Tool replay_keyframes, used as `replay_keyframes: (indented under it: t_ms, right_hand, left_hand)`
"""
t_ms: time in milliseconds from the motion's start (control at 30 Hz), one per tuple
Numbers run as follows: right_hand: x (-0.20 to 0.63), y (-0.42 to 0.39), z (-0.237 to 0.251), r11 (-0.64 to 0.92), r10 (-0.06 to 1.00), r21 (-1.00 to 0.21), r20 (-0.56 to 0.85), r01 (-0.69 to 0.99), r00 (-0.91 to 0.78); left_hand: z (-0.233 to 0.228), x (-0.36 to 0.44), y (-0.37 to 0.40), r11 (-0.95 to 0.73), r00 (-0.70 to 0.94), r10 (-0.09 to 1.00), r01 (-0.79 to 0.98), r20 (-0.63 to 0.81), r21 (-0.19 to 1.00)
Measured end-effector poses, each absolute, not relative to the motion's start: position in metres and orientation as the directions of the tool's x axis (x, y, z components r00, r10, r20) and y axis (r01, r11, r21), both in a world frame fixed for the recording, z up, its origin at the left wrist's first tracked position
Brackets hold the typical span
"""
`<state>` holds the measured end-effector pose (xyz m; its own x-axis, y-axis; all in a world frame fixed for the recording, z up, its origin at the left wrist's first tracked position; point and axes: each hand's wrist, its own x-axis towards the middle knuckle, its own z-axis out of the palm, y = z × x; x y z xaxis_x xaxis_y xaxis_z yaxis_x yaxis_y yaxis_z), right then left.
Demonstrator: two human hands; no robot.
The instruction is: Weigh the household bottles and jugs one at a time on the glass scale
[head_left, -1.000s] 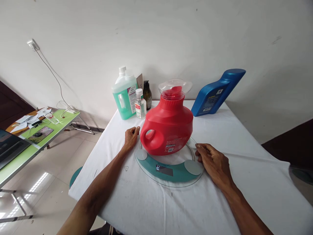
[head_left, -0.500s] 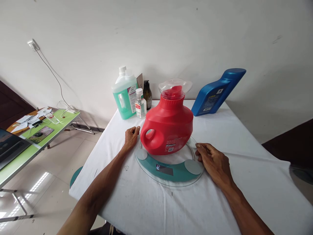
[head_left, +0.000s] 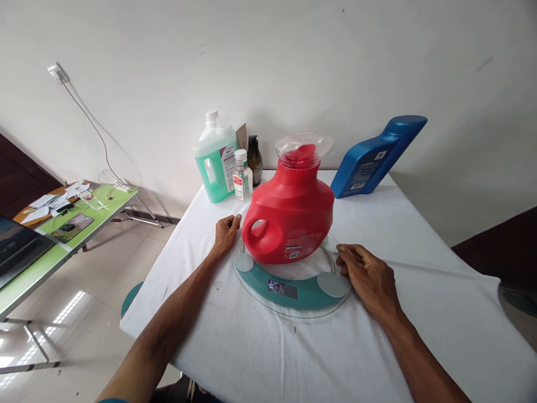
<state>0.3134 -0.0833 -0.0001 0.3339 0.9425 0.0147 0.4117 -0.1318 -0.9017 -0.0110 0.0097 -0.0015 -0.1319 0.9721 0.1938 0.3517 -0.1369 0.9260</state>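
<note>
Red jug (head_left: 289, 218) partly hides scale (head_left: 312, 294); dark bottle (head_left: 254, 159) behind-left, seemingly pump-topped.

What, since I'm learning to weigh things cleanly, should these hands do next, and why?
Probably ease the left hand and right hand slightly away from the glass scale. The red jug rests on it and the display is lit, while both hands are at the rim, where any pressure might skew the reading.
</note>
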Motion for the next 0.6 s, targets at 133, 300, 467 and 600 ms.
replay_keyframes:
  t_ms: [133,300,467,600]
  right_hand:
    - [0.315,-0.083,0.0,-0.148,0.939,-0.893,0.008,0.426,0.344]
    - [0.316,-0.086,0.003,-0.162,0.944,-0.858,0.01,0.487,0.33]
    - [0.326,-0.087,-0.002,-0.239,0.936,-0.813,-0.047,0.531,0.35]
    - [0.333,-0.084,-0.007,-0.296,0.922,-0.729,-0.05,0.617,0.383]
  left_hand:
    - [-0.004,-0.012,0.01,-0.141,-0.134,0.971,0.359,0.2,0.923]
    - [-0.01,-0.01,0.01,-0.143,-0.139,0.968,0.371,0.207,0.918]
    - [-0.015,-0.007,0.008,-0.098,-0.132,0.979,0.356,0.153,0.929]
    - [-0.008,-0.004,0.004,-0.041,-0.166,0.98,0.374,0.111,0.927]
